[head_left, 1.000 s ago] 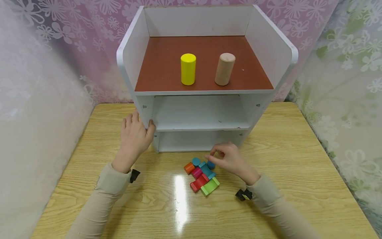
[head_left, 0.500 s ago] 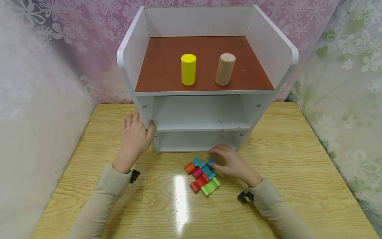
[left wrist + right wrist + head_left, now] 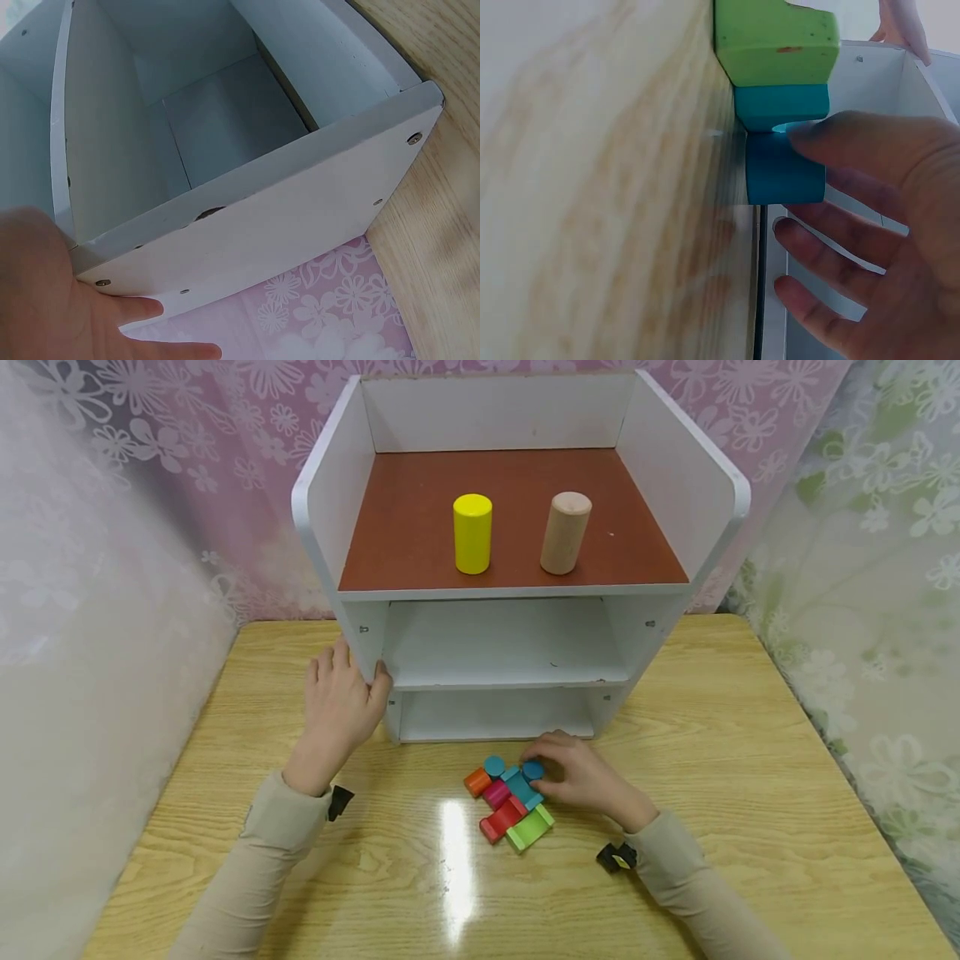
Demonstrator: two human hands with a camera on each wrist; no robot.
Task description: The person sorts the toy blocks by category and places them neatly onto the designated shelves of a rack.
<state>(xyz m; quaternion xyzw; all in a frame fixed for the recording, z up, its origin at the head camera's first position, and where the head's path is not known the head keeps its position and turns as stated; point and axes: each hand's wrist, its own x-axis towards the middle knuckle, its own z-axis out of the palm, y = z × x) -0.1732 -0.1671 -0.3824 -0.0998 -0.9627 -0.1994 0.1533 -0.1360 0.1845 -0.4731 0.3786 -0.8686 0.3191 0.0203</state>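
Blue cylinder [image 3: 532,771] upright, long axis vertical, in the curled grip of the right hand [image 3: 581,774].

Glare on table [image 3: 375,893], dimmer wrist views, perhaps soft

Possibly a home: flowered pink drapery [image 3: 172,485] hangs behind a wood-grain table [image 3: 735,760] and white shelf unit [image 3: 686,485].

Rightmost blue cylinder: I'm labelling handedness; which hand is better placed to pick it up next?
Likely the right hand: its thumb is at the blue cylinder, while the left hand rests against the side of the shelf unit.
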